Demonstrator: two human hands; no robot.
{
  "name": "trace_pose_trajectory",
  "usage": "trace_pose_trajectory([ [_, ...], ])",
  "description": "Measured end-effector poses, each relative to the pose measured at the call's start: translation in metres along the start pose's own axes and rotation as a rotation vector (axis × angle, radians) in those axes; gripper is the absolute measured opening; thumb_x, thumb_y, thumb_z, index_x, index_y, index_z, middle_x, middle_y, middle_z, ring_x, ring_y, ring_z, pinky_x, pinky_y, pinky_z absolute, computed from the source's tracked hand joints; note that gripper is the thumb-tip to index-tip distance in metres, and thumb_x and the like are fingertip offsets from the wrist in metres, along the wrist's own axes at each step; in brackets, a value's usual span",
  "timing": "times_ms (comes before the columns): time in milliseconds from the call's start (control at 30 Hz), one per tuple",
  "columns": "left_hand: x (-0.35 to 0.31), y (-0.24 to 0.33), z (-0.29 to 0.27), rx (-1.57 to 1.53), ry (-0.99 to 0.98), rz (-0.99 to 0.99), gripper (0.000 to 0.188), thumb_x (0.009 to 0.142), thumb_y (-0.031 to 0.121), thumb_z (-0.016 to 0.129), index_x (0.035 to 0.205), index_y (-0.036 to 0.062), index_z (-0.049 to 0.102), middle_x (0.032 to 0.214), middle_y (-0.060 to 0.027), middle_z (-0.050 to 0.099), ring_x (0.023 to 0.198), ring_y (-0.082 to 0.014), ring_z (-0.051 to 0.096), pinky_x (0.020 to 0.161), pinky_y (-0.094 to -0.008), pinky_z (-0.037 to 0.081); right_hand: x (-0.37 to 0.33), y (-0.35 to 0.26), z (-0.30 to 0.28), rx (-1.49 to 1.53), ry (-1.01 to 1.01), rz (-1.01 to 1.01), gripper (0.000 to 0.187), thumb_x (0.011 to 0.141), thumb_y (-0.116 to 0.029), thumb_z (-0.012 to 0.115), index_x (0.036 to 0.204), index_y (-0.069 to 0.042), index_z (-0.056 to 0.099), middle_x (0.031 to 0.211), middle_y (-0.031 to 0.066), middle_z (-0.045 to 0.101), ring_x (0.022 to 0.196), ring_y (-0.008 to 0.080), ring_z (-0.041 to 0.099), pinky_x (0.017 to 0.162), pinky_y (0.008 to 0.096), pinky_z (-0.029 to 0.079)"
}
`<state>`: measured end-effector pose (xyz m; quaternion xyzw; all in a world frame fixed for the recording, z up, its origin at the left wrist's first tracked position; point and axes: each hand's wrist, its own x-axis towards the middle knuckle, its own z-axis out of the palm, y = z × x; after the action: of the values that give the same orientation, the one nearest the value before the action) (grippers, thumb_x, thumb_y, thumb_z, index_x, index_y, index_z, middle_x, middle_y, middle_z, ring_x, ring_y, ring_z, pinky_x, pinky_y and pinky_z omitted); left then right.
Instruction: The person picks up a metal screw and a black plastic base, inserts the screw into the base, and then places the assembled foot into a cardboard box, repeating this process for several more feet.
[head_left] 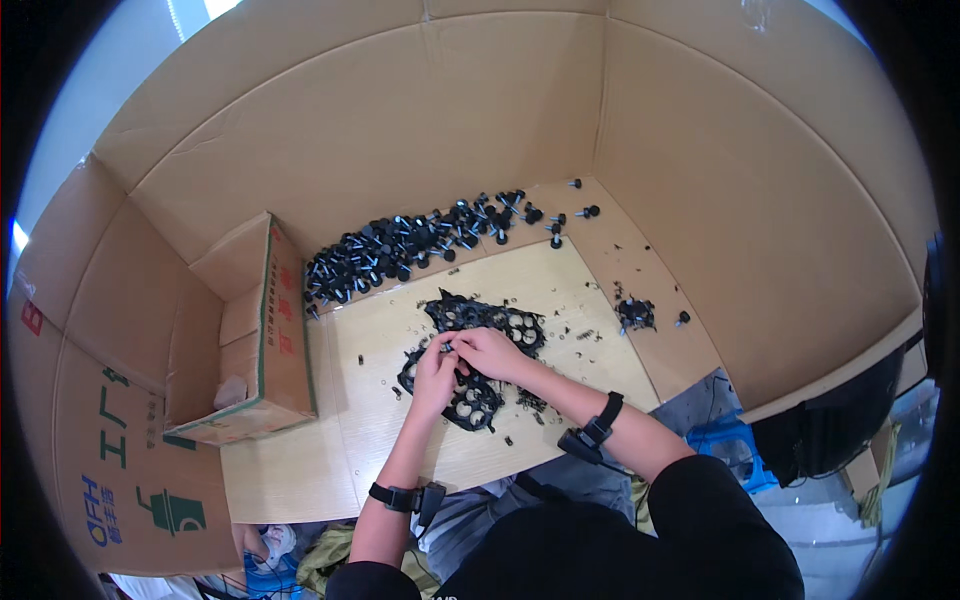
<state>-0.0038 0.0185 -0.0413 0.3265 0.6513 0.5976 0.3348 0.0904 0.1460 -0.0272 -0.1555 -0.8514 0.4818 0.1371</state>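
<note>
Black shirt (pixel 600 553) foremost; left fingers (pixel 437 346), right fingers (pixel 470 342) curled together, grip indiscernible; perforated black piece (pixel 472 315) crosswise beyond, right nearer.

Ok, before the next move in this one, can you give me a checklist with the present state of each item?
1. Both hands in view: ok; left hand and right hand meet over black perforated material.
2. Part in their grip identifiable: cannot tell, too small.
3. Black-headed bolts all in one pile: not ok, several lie apart.
4. Pale board free of loose bits: not ok, small dark pieces are scattered.
5. Cardboard box apart from hands: ok.
</note>
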Motion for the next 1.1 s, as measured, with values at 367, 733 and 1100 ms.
trace_pose_trajectory([
  [367, 0.000, -0.008, 0.000, -0.078, 0.000, 0.031, 0.034, 0.090, 0.003, 0.045, 0.123, 0.0032, 0.055, 0.070, -0.0026, 0.058, 0.050, -0.0022, 0.043, 0.042, -0.0166, 0.030, -0.011, 0.001, 0.004, -0.123, 0.034, -0.066, 0.025, 0.095, -0.026, 0.047, 0.101, -0.010, 0.066, 0.074, 0.0064, 0.070, 0.073, 0.0291, 0.068, 0.068, 0.0416, 0.052],
  [733, -0.004, -0.006, -0.003, -0.123, 0.007, 0.030, 0.042, 0.092, 0.013, 0.031, 0.127, 0.0046, 0.052, 0.070, -0.0027, 0.055, 0.046, -0.0016, 0.035, 0.041, -0.0167, 0.026, -0.019, 0.000, 0.001, -0.014, -0.010, -0.103, 0.026, 0.098, -0.023, 0.046, 0.110, -0.005, 0.061, 0.086, 0.0078, 0.071, 0.085, 0.0303, 0.068, 0.077, 0.0415, 0.052],
  [1100, -0.009, -0.001, -0.006, -0.197, 0.058, -0.051, 0.032, 0.096, 0.014, 0.039, 0.125, 0.0074, 0.052, 0.068, -0.0031, 0.055, 0.045, -0.0031, 0.034, 0.041, -0.0182, 0.023, -0.098, 0.025, -0.093, 0.377, 0.647, 0.026, 0.017, 0.095, -0.007, 0.052, 0.111, -0.006, 0.057, 0.062, 0.0009, 0.051, 0.054, 0.0076, 0.040, 0.050, 0.0273, 0.033],
])
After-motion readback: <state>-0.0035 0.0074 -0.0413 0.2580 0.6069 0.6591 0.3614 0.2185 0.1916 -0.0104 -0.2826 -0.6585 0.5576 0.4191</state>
